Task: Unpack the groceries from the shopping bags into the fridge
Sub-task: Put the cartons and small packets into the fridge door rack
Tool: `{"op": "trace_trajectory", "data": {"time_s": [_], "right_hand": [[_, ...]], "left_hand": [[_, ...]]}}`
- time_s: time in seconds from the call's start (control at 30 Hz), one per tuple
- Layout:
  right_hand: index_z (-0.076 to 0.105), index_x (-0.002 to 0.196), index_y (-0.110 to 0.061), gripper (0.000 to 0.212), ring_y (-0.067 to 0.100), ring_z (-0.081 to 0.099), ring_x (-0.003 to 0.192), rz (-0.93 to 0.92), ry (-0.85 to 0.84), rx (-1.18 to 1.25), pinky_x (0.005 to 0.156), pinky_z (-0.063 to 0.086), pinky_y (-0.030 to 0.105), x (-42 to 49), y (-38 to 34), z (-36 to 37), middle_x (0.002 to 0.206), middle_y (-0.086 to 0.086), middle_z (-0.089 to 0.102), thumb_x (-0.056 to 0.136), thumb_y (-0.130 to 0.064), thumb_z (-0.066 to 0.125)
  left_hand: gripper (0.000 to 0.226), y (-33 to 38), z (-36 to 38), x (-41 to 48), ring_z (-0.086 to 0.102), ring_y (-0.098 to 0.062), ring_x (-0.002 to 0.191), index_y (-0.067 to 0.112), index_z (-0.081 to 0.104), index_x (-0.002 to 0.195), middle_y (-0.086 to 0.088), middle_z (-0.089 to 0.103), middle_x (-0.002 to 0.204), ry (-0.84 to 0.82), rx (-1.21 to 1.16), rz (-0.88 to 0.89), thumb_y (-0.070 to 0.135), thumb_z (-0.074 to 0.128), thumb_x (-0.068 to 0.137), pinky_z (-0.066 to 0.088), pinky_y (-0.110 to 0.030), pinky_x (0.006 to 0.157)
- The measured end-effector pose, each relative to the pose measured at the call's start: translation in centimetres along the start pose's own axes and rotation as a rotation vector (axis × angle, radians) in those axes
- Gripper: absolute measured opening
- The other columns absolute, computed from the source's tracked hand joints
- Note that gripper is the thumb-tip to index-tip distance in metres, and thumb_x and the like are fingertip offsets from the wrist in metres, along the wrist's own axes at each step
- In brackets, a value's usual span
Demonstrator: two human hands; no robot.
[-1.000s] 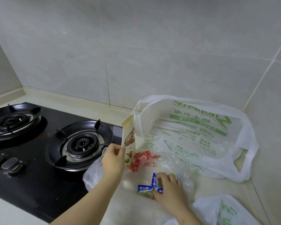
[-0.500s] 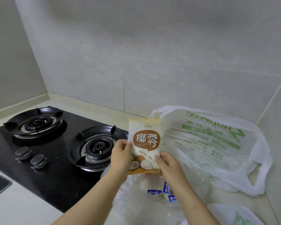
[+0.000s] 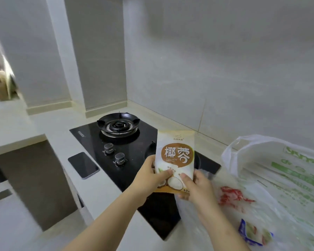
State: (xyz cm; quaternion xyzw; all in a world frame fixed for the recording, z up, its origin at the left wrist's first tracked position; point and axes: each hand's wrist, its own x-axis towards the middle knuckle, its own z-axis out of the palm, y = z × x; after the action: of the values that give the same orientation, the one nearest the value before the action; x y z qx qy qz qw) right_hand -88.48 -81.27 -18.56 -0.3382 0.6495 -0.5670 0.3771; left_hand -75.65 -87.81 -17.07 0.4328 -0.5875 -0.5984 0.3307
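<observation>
— Where is the white-and-brown foil packet of desiccated coconut [image 3: 176,156]?

— It is up in the air over the right half of the black glass gas hob [image 3: 141,136]. It stands upright with its printed front to the camera, and it hides most of the hob's right burner.

— Who has it?

— Both hands. The left hand [image 3: 149,178] has the lower left edge, its grip closed on the packet with the thumb across the front and the fingers behind. The right hand [image 3: 198,185] has the lower right corner the same way, grip closed round the bottom edge.

— And the bags?

— A large white plastic shopping bag with green print [image 3: 283,171] lies right of the hob on the pale stone surface [image 3: 49,127], with its mouth open. Between that bag and the hob there is something red [image 3: 232,196] under thin clear plastic; I cannot tell what it is. Nearer the camera, right of the hob's front corner, are small blue-wrapped packs [image 3: 250,232], which are blurred.

— Anything left of the hob?

— A dark smartphone [image 3: 83,164] lies flat just beside the hob's left edge, near two metal knobs [image 3: 109,148]. The round black burner [image 3: 118,125] is at the hob's far end.
</observation>
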Motion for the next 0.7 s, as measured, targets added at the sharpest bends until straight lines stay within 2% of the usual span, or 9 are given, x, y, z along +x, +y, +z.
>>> {"op": "trace_trajectory", "data": {"time_s": [0.1,0.23,0.33,0.43,0.53,0.6,0.7], "right_hand": [[0.055,0.094,-0.018,0.002,0.020,0.068,0.080,-0.010,-0.065,0.013,0.053,0.056,0.026,-1.0,-0.9,4.0,0.094,0.007,0.067,0.092,-0.017,0.056],[0.056,0.091,-0.016,0.001,0.022,0.067,0.080,-0.028,-0.223,0.018,0.056,0.055,0.030,-3.2,-1.9,10.5,0.095,0.009,0.067,0.092,-0.015,0.056],[0.057,0.093,-0.011,0.004,0.020,0.067,0.076,-0.034,-0.361,0.005,0.055,0.055,0.028,-6.1,-2.2,16.3,0.095,0.010,0.067,0.092,-0.015,0.056],[0.056,0.100,-0.014,0.010,0.021,0.067,0.083,-0.041,-0.491,-0.021,0.057,0.057,0.029,-9.7,-2.5,21.9,0.098,0.007,0.066,0.092,-0.019,0.057],[0.056,0.102,-0.017,0.011,0.023,0.067,0.088,-0.052,-0.627,-0.034,0.061,0.058,0.032,-13.6,-2.7,27.2,0.100,0.007,0.066,0.092,-0.021,0.057],[0.056,0.099,-0.016,0.009,0.021,0.067,0.085,-0.052,-0.723,-0.029,0.059,0.058,0.031,-16.5,-2.8,30.4,0.099,0.007,0.067,0.092,-0.020,0.057],[0.055,0.099,-0.016,0.007,0.018,0.067,0.083,-0.049,-0.858,-0.029,0.054,0.056,0.025,-20.9,-2.8,34.5,0.097,0.004,0.066,0.092,-0.019,0.056]], "left_hand": [[0.044,-0.3,-3.9,-1.8,0.067,-0.014,0.092,0.032,0.044,0.116,0.005,0.064,0.104,0.123,-0.037,0.002,0.024,0.071,0.082,0.058,-0.027,0.073],[0.042,-0.9,-10.1,-5.3,0.066,-0.011,0.090,0.025,0.045,0.117,0.005,0.063,0.104,0.311,-0.054,0.017,0.025,0.070,0.083,0.057,-0.021,0.067],[0.043,-1.8,-15.8,-9.3,0.067,-0.017,0.092,0.022,0.044,0.119,-0.001,0.064,0.109,0.442,-0.061,0.005,0.024,0.069,0.083,0.058,-0.028,0.075],[0.037,-2.6,-21.3,-13.8,0.065,-0.013,0.093,0.024,0.044,0.114,0.002,0.062,0.108,0.576,-0.059,0.003,0.027,0.066,0.085,0.058,-0.029,0.078],[0.029,-3.2,-26.0,-18.8,0.063,-0.012,0.093,0.026,0.042,0.113,0.005,0.060,0.105,0.701,-0.075,-0.014,0.027,0.060,0.090,0.057,-0.023,0.072],[0.027,-3.4,-28.7,-22.4,0.063,-0.012,0.092,0.026,0.042,0.115,0.002,0.060,0.108,0.787,-0.101,-0.024,0.025,0.057,0.092,0.056,-0.021,0.070],[0.028,-4.1,-31.8,-28.0,0.063,-0.016,0.096,0.027,0.042,0.117,-0.002,0.060,0.114,0.925,-0.105,-0.043,0.025,0.056,0.093,0.056,-0.027,0.076]]}}
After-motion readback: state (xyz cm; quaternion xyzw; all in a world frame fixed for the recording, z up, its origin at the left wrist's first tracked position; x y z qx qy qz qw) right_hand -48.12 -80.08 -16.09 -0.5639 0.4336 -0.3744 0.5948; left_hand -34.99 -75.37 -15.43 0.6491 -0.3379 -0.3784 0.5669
